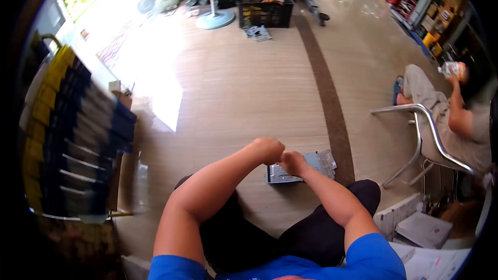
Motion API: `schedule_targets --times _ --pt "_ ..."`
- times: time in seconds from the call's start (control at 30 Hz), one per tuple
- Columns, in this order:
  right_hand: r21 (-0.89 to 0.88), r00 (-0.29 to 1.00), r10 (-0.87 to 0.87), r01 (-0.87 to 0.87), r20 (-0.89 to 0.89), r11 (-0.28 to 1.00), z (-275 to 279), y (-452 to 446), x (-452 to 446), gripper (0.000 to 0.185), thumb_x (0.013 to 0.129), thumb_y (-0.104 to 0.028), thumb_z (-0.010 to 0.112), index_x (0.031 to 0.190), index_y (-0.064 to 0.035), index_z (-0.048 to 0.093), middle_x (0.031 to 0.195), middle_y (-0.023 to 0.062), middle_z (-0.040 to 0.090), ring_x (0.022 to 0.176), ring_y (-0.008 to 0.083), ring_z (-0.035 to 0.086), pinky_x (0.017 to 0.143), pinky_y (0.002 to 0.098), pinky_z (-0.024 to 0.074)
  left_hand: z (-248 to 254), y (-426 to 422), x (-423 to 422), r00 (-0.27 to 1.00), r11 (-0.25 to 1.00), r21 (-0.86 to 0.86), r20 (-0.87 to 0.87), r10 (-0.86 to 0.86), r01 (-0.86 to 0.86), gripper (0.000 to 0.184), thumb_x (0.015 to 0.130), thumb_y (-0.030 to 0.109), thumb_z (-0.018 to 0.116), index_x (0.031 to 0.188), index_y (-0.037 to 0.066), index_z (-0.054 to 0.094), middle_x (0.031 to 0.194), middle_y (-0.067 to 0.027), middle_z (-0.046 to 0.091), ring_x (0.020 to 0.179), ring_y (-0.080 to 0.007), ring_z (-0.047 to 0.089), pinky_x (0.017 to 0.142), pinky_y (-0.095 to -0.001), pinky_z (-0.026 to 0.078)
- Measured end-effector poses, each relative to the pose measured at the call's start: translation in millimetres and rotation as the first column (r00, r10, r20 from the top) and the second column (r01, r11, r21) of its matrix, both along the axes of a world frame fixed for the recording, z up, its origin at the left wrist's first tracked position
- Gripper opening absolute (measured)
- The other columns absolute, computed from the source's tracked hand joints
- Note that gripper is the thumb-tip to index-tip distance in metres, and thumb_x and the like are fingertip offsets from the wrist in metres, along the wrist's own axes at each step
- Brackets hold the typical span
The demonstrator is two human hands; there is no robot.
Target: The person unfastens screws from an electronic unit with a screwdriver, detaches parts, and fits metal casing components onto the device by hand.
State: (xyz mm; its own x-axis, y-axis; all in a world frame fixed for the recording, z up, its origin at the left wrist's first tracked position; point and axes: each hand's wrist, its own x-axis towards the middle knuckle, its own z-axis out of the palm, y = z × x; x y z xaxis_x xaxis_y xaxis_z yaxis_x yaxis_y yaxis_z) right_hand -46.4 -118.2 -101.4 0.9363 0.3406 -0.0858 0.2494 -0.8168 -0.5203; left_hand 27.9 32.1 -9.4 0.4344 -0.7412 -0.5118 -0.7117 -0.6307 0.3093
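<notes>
Ahead of the left hand (267, 150) and right hand (294, 164), a wide passage is left across the floor (244, 88), closed off far away by a black crate (265, 15) and a round stand base (215, 20). The left is blocked by stacked blue-and-yellow goods (54, 98), the right by a metal chair (430, 127). Downward room is limited by a grey metal case (315, 163); the near side is hemmed by bent knees (365, 194).

the head view looks forward and steeply down, with the left hand (268, 150) and right hand (293, 164) near. its wide, dark-cornered field runs from the blue shirt (373, 256) across the floor (233, 83) to a black crate (265, 14).
</notes>
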Motion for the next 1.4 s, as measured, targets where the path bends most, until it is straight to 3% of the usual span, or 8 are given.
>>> schedule_targets --times 0.27,0.33,0.53,0.67,0.73,0.83,0.93,1.4 --pt "0.007 1.0 0.007 -0.007 -0.016 1.0 -9 1 1 0.014 0.08 -0.018 0.067 0.083 -0.0038 0.068 0.077 0.0211 0.065 0.078 0.0391 0.064 0.067 0.0458 0.0506 3 3 -3 0.998 0.998 0.002 0.013 0.058 -0.058 0.023 0.079 0.017 0.068 0.1 0.007 0.072 0.109 -0.014 0.068 0.102 -0.029 0.066 0.082 -0.0406 0.054" --pt "0.029 0.999 0.015 -0.014 -0.032 0.999 -7 1 1 0.013 0.08 -0.016 0.067 0.085 -0.0041 0.068 0.078 0.0215 0.065 0.079 0.0387 0.064 0.069 0.0459 0.0504 2 5 -3 0.999 0.998 -0.047 0.007 0.033 -0.032 0.024 0.084 0.024 0.062 0.095 0.004 0.07 0.1 -0.0171 0.069 0.098 -0.033 0.065 0.08 -0.0428 0.053" --pt "-0.025 0.997 0.042 -0.044 -0.069 0.999 -20 -7 6 0.014 0.083 -0.018 0.066 0.09 -0.0071 0.069 0.082 0.0205 0.066 0.081 0.0381 0.064 0.069 0.0453 0.0503 2 5 -4 0.999 0.998 -0.055 0.039 0.004 -0.002 0.022 0.082 0.023 0.063 0.093 0.005 0.071 0.097 -0.0161 0.07 0.095 -0.0321 0.067 0.079 -0.0419 0.054" --pt "-0.003 0.999 0.011 -0.011 -0.04 1.0 -13 -3 4 0.02 0.082 -0.025 0.069 0.081 -0.0052 0.068 0.08 0.0202 0.066 0.08 0.0388 0.064 0.069 0.047 0.051 2 5 -4 0.999 0.997 -0.073 0.044 0.016 -0.012 0.02 0.081 0.021 0.064 0.093 0.006 0.071 0.097 -0.016 0.07 0.096 -0.0317 0.067 0.078 -0.0418 0.054" --pt "0.025 1.0 0.0 0.0 -0.021 1.0 -10 0 3 0.02 0.082 -0.025 0.069 0.08 -0.0053 0.068 0.08 0.0199 0.066 0.08 0.0385 0.064 0.07 0.0468 0.0513 3 2 -4 0.999 1.0 -0.008 0.038 0.027 -0.027 0.025 0.077 0.017 0.07 0.101 0.009 0.072 0.108 -0.0123 0.069 0.103 -0.0276 0.066 0.081 -0.0388 0.054" --pt "-0.027 0.998 -0.017 0.015 -0.059 1.0 -9 0 3 0.02 0.082 -0.025 0.069 0.082 -0.0056 0.069 0.081 0.0195 0.067 0.081 0.0381 0.065 0.071 0.0466 0.0517 5 2 -4 0.999 0.999 0.005 0.027 0.038 -0.038 0.025 0.078 0.017 0.07 0.101 0.01 0.072 0.109 -0.0119 0.069 0.104 -0.0277 0.065 0.082 -0.0387 0.054" --pt "-0.022 0.998 -0.012 0.01 -0.061 1.0 -12 1 2 0.02 0.084 -0.025 0.068 0.085 -0.0058 0.069 0.082 0.0195 0.067 0.082 0.0382 0.065 0.071 0.0466 0.0516 6 5 -5 0.999 0.998 -0.052 0.047 0.024 -0.021 0.02 0.079 0.016 0.066 0.095 0.006 0.072 0.102 -0.0167 0.069 0.098 -0.0312 0.067 0.078 -0.0417 0.054" --pt "-0.04 0.992 0.048 -0.053 -0.114 0.998 -14 -3 4 0.024 0.087 -0.028 0.064 0.086 -0.0047 0.068 0.08 0.0218 0.066 0.08 0.0392 0.065 0.072 0.0472 0.0514 10 7 -7 0.998 0.999 -0.045 0.059 0.018 -0.015 0.023 0.08 0.02 0.066 0.097 0.006 0.072 0.104 -0.017 0.069 0.1 -0.031 0.066 0.082 -0.0409 0.054"
